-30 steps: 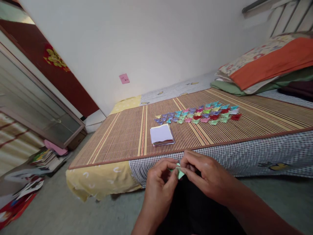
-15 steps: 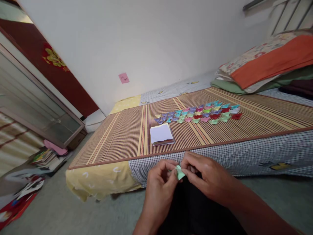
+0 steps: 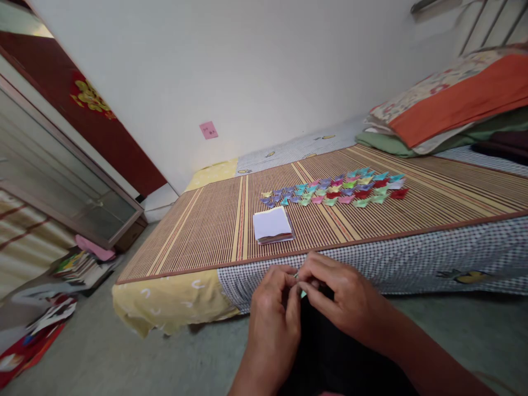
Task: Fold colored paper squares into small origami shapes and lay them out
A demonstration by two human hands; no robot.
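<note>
Between my two hands is a small piece of light green paper [image 3: 304,294], mostly covered by my fingers. My left hand [image 3: 274,311] pinches it from the left, thumb and forefinger together. From the right, the thumb and fingers of my right hand [image 3: 340,286] close on the same paper, touching my left fingertips. How the paper is folded cannot be made out. Beyond my hands, on the bed mat, lies a stack of square paper sheets [image 3: 272,224] with a pale lilac one on top. Several small folded paper shapes [image 3: 332,192] in many colours stand in rows behind it.
A striped mat [image 3: 198,231] covers the bed, whose checked and yellow cloth [image 3: 173,300] hangs over the near edge. Pillows [image 3: 462,104] lie at the right end. A pink note [image 3: 208,130] is on the wall. Books [image 3: 78,267] are at the lower left.
My right fingers have moved left over the green paper, so less of it shows. My hands are now closer together. The sheets and folded shapes stay where they were.
</note>
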